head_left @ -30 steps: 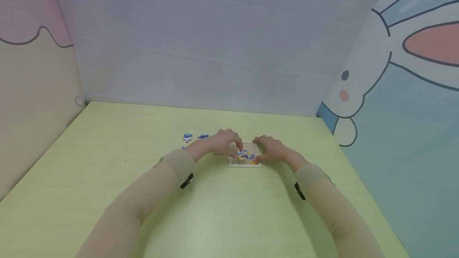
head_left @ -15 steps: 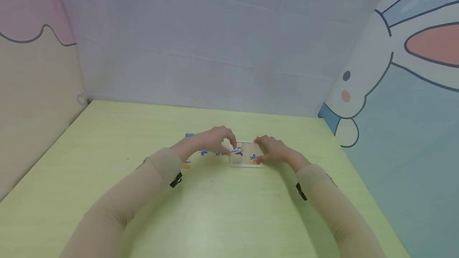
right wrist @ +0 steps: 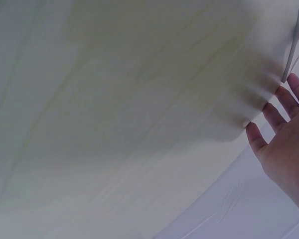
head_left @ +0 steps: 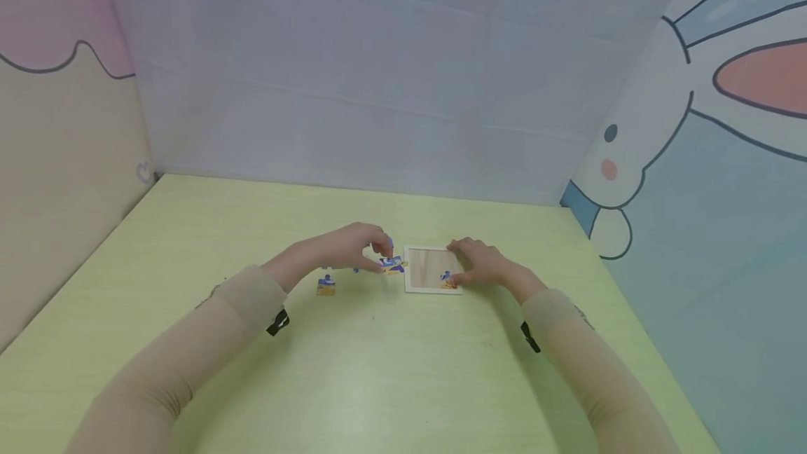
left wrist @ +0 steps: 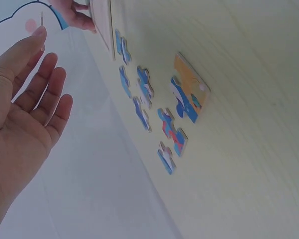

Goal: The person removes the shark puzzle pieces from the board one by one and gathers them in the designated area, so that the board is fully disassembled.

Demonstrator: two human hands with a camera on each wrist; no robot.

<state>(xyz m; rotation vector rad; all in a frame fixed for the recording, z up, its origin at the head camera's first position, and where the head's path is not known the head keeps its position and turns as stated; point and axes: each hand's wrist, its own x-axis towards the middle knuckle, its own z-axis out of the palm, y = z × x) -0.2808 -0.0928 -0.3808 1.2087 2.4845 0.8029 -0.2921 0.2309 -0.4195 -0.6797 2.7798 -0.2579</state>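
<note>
My left hand (head_left: 356, 247) pinches a blue, white and yellow jigsaw puzzle piece (head_left: 392, 266) just left of the tray, above the table. In the left wrist view that piece (left wrist: 42, 19) shows nearly edge-on at the thumb and fingertips. The shallow, pale-rimmed puzzle tray (head_left: 419, 291) lies flat, its wooden base mostly bare. One blue and orange corner piece (head_left: 447, 280) sits in its near right corner. My right hand (head_left: 484, 263) rests along the tray's right side, thumb near the corner piece and fingertips by the far corner. The right wrist view shows fairly straight fingers (right wrist: 289, 102) touching the table beside the tray's edge.
Several loose puzzle pieces (left wrist: 144, 84) lie scattered on the table left of the tray, partly hidden by my left hand in the head view. An orange and blue piece (head_left: 326, 286) lies nearest me. A pale back wall (head_left: 353, 90) borders the table.
My left hand has moved left with the pinched puzzle piece, from over the tray to beyond its left rim, uncovering the tray's base. My right hand stays in place.
</note>
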